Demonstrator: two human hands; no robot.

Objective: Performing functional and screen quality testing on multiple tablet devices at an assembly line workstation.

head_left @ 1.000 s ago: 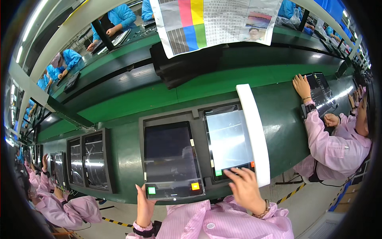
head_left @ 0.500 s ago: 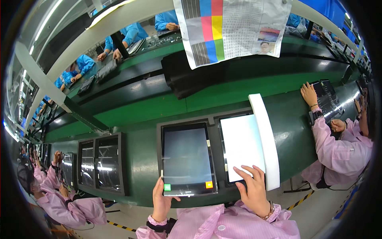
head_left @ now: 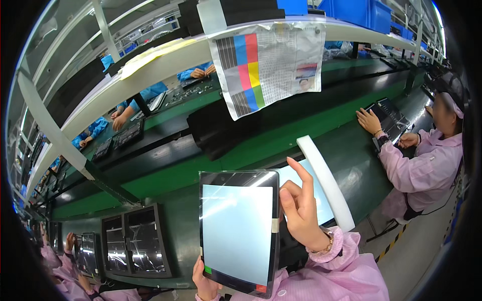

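A black-bordered tablet [head_left: 238,231] is raised and tilted in front of me, its pale screen lit, with a green square in one lower corner and a red one in the other. My left hand [head_left: 205,282] grips its lower left corner, some fingers hidden behind it. Beside the tablet's right edge is my right hand [head_left: 304,215], holding nothing, with its index finger stretched up and the other fingers partly bent. Behind that hand lies a second lit tablet [head_left: 321,200], partly covered. A white foam strip [head_left: 326,183] runs along its right side.
A dark frame [head_left: 163,241] with two black panels lies on the green bench at left. A printed colour sheet [head_left: 271,65] hangs from the white rail ahead. Co-workers in pink sit on both sides; the right one handles a dark device [head_left: 389,118]. Blue-sleeved people work across the bench.
The tablet has come up off its dark holder toward me in my left hand. My right hand has left the second tablet's screen and risen beside the raised one. The view has shifted.
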